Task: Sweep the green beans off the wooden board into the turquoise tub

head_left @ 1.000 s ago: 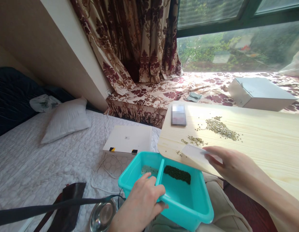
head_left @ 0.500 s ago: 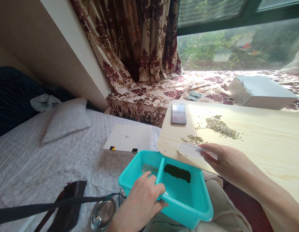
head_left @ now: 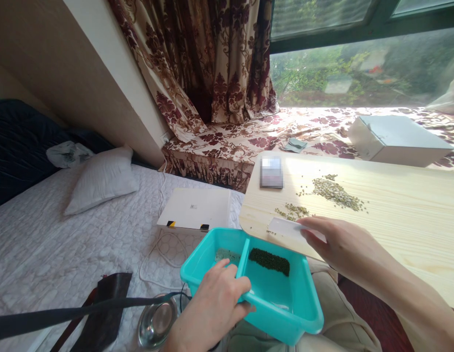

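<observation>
My left hand (head_left: 215, 298) is closed over the near rim of a turquoise two-compartment tub (head_left: 312, 313), by its divider. Dark green beans (head_left: 269, 262) lie in the right compartment; a few small bits lie in the left one, partly hidden by my fingers. Between the thumb and fingers of my right hand (head_left: 336, 239) is a translucent white plastic card (head_left: 285, 228), low over the wooden tabletop (head_left: 406, 205) near its edge above the tub. A small cluster of greenish beans (head_left: 291, 211) lies just beyond the card, and a larger spread (head_left: 336, 193) farther back.
A pixelated flat box (head_left: 271, 172) lies at the table's far left corner. A white box (head_left: 399, 139) stands on the window seat. On the bed are a flat white box (head_left: 193, 209), a metal bowl (head_left: 158, 320), a cable and a pillow (head_left: 102, 182). A dark strap (head_left: 83, 309) crosses the lower left.
My right hand and the card have shifted slightly left along the table edge. My left hand stays on the tub rim.
</observation>
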Action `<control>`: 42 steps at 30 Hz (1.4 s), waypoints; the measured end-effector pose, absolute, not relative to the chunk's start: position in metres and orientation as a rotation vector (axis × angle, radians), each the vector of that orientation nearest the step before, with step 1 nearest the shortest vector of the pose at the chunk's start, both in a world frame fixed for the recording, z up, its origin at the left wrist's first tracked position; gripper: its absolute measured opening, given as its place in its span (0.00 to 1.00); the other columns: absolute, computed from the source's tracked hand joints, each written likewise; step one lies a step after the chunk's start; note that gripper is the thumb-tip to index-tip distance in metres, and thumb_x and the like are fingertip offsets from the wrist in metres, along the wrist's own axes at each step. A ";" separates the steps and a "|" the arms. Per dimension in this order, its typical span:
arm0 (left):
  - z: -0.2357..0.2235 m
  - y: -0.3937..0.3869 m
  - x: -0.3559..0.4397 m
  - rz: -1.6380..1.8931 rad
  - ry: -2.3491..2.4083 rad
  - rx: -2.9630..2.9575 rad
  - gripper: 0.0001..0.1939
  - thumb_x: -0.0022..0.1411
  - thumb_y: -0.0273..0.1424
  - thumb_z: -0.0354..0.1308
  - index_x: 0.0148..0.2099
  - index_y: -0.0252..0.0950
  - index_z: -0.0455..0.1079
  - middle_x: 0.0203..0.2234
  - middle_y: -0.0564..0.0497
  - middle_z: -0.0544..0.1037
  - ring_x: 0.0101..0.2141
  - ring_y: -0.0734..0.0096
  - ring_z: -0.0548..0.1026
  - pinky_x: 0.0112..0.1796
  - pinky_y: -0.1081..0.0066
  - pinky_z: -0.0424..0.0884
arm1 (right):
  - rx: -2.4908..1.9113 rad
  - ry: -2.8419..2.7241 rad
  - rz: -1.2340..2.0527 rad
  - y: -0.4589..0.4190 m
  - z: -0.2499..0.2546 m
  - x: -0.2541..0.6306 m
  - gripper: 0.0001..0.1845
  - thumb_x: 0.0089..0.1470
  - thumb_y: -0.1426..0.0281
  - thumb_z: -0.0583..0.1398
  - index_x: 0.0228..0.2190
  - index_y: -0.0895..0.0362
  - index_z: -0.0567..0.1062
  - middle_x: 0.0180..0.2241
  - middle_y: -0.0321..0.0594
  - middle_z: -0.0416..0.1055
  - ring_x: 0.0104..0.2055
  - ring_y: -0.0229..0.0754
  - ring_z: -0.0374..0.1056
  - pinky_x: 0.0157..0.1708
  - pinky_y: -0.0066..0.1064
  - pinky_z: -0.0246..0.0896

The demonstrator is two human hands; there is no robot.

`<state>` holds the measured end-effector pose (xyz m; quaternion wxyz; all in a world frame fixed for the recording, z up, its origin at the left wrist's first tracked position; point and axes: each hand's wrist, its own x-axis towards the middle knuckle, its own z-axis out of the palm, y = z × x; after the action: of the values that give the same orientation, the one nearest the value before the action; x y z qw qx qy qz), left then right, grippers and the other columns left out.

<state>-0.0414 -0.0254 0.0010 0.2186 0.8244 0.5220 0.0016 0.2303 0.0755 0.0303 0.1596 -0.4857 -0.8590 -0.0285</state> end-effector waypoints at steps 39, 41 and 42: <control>0.001 -0.026 -0.041 0.051 1.437 2.276 0.12 0.58 0.34 0.74 0.34 0.39 0.73 0.30 0.54 0.72 0.40 0.62 0.75 0.60 0.57 0.65 | -1.395 -2.501 -0.039 0.070 0.034 0.228 0.14 0.58 0.71 0.56 0.37 0.50 0.82 0.34 0.37 0.83 0.29 0.43 0.78 0.23 0.28 0.65; 0.001 -0.026 -0.041 0.060 1.435 2.273 0.12 0.58 0.34 0.74 0.35 0.39 0.73 0.30 0.54 0.73 0.40 0.62 0.75 0.61 0.56 0.65 | -1.414 -2.493 -0.047 0.070 0.033 0.228 0.14 0.57 0.71 0.56 0.37 0.49 0.82 0.34 0.37 0.83 0.29 0.43 0.78 0.22 0.29 0.64; 0.001 -0.026 -0.042 0.062 1.433 2.272 0.12 0.58 0.34 0.74 0.35 0.39 0.73 0.30 0.54 0.73 0.40 0.62 0.75 0.61 0.56 0.65 | -1.424 -2.484 -0.060 0.070 0.033 0.228 0.14 0.57 0.70 0.56 0.37 0.49 0.82 0.34 0.38 0.83 0.29 0.43 0.78 0.22 0.29 0.64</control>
<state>-0.0416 -0.0263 0.0008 0.2254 0.8238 0.5197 0.0223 0.2284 0.0701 0.0332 0.1383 -0.4925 -0.8590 -0.0208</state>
